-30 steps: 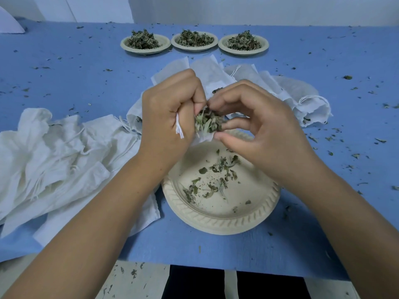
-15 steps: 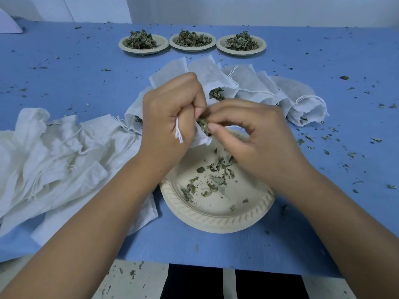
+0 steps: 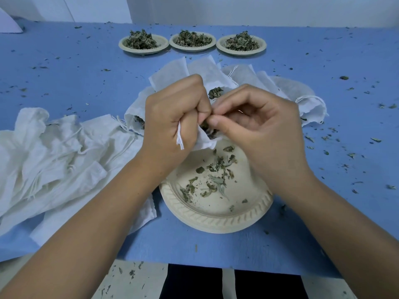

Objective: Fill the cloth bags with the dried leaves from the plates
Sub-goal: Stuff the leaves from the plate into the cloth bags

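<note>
Because the head view looks straight down on the work, the grip is plain to read. The left hand [image 3: 170, 124] has its fingers [image 3: 199, 104] curled tight round the neck of a cloth bag [image 3: 205, 142]. It holds the bag just above the far edge of the near plate [image 3: 216, 222], with the drawstring [image 3: 180, 137] hanging from the fist. The right hand [image 3: 259, 130] meets it at the bag's mouth, thumb and forefinger closed together on a tuft of dried leaves [image 3: 206, 126] that sits partly inside the opening. Its other fingers are loosely bent and hold nothing.

The step in hand looks like stuffing that tuft down. To do it well, the left grip should ease enough to let the mouth gape, since a fist this tight narrows the opening. The right thumb should push the tuft below the hem before the pinch lets go, so brittle pieces do not spring out. Holding the bag over the plate is wise: whatever drops lands with the scraps [image 3: 216, 175] lying there, not among the crumbs scattered on the blue tabletop [image 3: 75, 83]. Those scraps are few and flat, so sweeping them into a heap would probably serve better than picking them singly.

In the same view, empty bags [image 3: 54, 158] lie heaped to the left of the plate. More bags [image 3: 244, 76] lie behind the hands, some with leaves showing. Three far plates [image 3: 192, 50] stand full in a row, so I judge much of the task remains.
</note>
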The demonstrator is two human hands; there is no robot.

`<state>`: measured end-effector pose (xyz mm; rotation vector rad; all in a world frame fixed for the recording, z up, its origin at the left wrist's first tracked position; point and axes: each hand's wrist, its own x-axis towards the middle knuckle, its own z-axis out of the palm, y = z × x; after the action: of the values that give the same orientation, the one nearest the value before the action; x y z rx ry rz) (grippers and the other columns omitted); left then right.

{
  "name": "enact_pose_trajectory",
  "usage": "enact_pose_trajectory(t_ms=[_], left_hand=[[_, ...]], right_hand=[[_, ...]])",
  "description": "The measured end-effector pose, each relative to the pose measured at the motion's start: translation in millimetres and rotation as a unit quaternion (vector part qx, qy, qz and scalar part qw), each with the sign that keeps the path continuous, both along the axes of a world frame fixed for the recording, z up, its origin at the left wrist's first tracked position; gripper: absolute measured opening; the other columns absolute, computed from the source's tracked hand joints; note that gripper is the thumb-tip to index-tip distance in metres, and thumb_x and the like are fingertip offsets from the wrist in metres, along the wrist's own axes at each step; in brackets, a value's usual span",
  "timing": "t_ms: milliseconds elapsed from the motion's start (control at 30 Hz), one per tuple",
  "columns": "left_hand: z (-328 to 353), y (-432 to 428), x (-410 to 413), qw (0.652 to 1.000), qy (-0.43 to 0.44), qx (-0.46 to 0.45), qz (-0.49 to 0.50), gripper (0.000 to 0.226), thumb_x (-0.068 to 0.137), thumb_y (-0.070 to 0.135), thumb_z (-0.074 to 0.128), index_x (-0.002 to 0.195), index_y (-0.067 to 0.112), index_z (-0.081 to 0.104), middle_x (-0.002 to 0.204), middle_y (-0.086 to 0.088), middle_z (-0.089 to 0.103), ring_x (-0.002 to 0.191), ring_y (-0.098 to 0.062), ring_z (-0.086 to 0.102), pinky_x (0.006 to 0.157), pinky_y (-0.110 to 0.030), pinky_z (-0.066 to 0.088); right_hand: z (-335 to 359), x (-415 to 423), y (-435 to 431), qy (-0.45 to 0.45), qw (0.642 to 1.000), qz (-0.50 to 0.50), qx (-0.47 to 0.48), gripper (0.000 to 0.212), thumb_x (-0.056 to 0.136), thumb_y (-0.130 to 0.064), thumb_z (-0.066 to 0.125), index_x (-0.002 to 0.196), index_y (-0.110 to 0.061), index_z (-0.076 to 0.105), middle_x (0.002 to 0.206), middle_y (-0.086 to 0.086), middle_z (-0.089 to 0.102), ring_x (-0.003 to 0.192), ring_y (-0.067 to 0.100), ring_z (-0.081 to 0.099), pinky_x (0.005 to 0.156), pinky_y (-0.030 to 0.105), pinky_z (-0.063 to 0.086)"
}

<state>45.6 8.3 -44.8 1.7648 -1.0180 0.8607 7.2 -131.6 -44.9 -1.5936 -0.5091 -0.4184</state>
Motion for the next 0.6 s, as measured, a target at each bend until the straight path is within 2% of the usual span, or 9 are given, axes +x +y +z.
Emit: enact_pose_trajectory(t_ms=[33,100,133,233,300,400,500,567,600], left_hand=[[-0.5,-0.1,-0.1,1.0,0.0,-0.006,-0.003,0.034,0.066,-0.017,0.032,0.062,0.015,0.042,0.059,-0.002,0.037,0.054,-0.013,0.031,0.053,-0.021,0.025],[-1.3,0.2,0.9,1.0,0.008,-0.027,0.005,0.039,0.063,-0.02,0.032,0.066,0.019,0.04,0.06,0.002,0.035,0.054,-0.011,0.031,0.054,-0.021,0.024],[-1.4,0.4,1.5,0.999,0.015,-0.037,0.014,0.039,0.063,-0.02,0.033,0.066,0.019,0.04,0.06,0.003,0.034,0.054,-0.01,0.032,0.054,-0.021,0.024],[-0.3,3.3,4.1,0.997,0.026,-0.061,0.043,0.028,0.066,-0.012,0.031,0.062,0.014,0.042,0.058,0.0,0.034,0.056,-0.01,0.032,0.056,-0.019,0.025],[0.2,4.2,4.8,0.996,0.022,-0.075,0.051,0.028,0.066,-0.011,0.031,0.063,0.015,0.042,0.058,-0.002,0.035,0.056,-0.011,0.032,0.056,-0.02,0.025],[-0.2,2.2,1.9,0.997,-0.003,-0.07,0.021,0.03,0.066,-0.011,0.03,0.062,0.017,0.039,0.059,-0.002,0.034,0.053,-0.014,0.029,0.053,-0.025,0.024],[-1.8,2.0,0.1,0.998,-0.036,-0.042,-0.009,0.025,0.066,-0.011,0.031,0.055,0.011,0.037,0.058,-0.002,0.032,0.052,-0.016,0.026,0.049,-0.03,0.022],[-1.0,1.4,0.2,0.999,-0.033,-0.037,0.005,0.025,0.065,-0.011,0.031,0.053,0.009,0.039,0.057,-0.003,0.032,0.052,-0.017,0.027,0.049,-0.03,0.022],[0.1,1.3,-0.1,0.999,-0.026,-0.043,0.018,0.024,0.064,-0.011,0.031,0.053,0.009,0.04,0.057,-0.004,0.032,0.053,-0.018,0.027,0.049,-0.029,0.022]], right_hand=[[-0.5,-0.2,1.1,-0.049,0.995,-0.004,-0.088,0.003,0.082,0.001,0.069,0.084,-0.001,0.068,0.084,0.01,0.067,0.08,0.02,0.065,0.076,0.033,0.055],[-3.5,-1.4,2.7,-0.107,0.964,0.006,-0.242,0.016,0.091,-0.013,0.061,0.088,0.0,0.069,0.087,0.007,0.066,0.085,0.018,0.063,0.076,0.034,0.05],[-3.6,-1.6,1.5,-0.112,0.955,0.017,-0.274,0.023,0.094,-0.018,0.055,0.092,0.0,0.069,0.092,0.007,0.067,0.089,0.018,0.063,0.079,0.033,0.049],[0.9,-2.1,-6.1,-0.152,0.954,-0.019,-0.258,0.031,0.095,-0.02,0.046,0.102,-0.001,0.07,0.109,0.006,0.067,0.106,0.017,0.062,0.091,0.037,0.048],[2.2,-1.9,-9.6,-0.186,0.943,-0.057,-0.271,0.033,0.095,-0.021,0.044,0.102,-0.001,0.07,0.109,0.007,0.068,0.105,0.02,0.062,0.094,0.041,0.045],[0.3,-4.1,-0.8,-0.196,0.903,-0.032,-0.38,0.037,0.094,-0.025,0.041,0.104,-0.001,0.068,0.111,0.007,0.067,0.107,0.017,0.059,0.11,0.042,0.03],[-3.6,-4.4,9.5,-0.162,0.861,0.003,-0.481,0.036,0.097,-0.031,0.041,0.106,-0.005,0.064,0.115,0.004,0.062,0.115,0.013,0.052,0.118,0.044,0.015],[-2.3,-3.5,8.7,-0.138,0.867,0.02,-0.479,0.031,0.099,-0.03,0.043,0.109,-0.008,0.063,0.12,0.001,0.061,0.118,0.01,0.05,0.119,0.042,0.011],[0.9,-3.6,6.4,-0.117,0.889,0.034,-0.441,0.028,0.098,-0.027,0.044,0.11,-0.011,0.063,0.121,-0.002,0.061,0.118,0.007,0.051,0.118,0.039,0.012]])
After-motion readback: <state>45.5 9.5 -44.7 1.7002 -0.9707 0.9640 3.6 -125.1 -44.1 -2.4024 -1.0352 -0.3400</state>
